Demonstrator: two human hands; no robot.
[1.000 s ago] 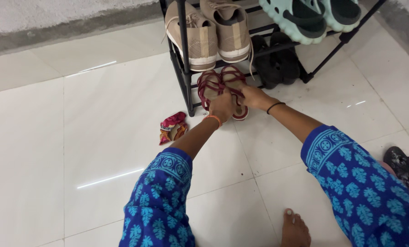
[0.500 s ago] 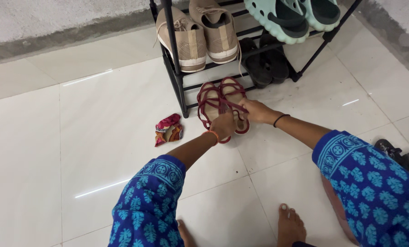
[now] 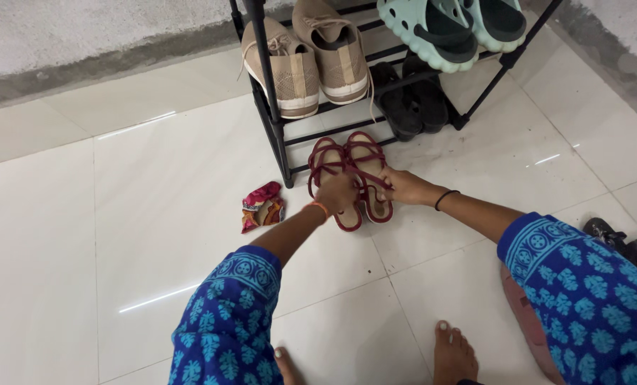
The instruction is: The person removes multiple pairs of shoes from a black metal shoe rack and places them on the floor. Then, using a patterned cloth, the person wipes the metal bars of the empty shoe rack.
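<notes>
A pair of dark red strappy sandals [image 3: 350, 175] lies side by side on the white tile floor [image 3: 119, 214], just in front of the black shoe rack [image 3: 268, 107]. Their toes point toward the rack's bottom bar.

The left hand [image 3: 336, 194] rests on the left sandal, and its fingers are curled around the straps. The right hand [image 3: 402, 187] is on the right sandal, and its fingers pinch a red strap. An orange band sits on the left wrist and a black band on the right wrist. Both arms wear blue sleeves with a leaf print.

On the rack, a pair of tan sneakers [image 3: 307, 57] sits on a shelf at the left. A pair of mint green clogs [image 3: 447, 28] sits at the right. Black sandals [image 3: 411, 96] sit lower down, under the clogs.

A small crumpled cloth [image 3: 261, 207] in red and orange lies on the floor, near the left of the red sandals. A bare foot [image 3: 455, 354] stands on the tiles at the bottom. More dark shoes [image 3: 625, 246] lie at the far right edge.
</notes>
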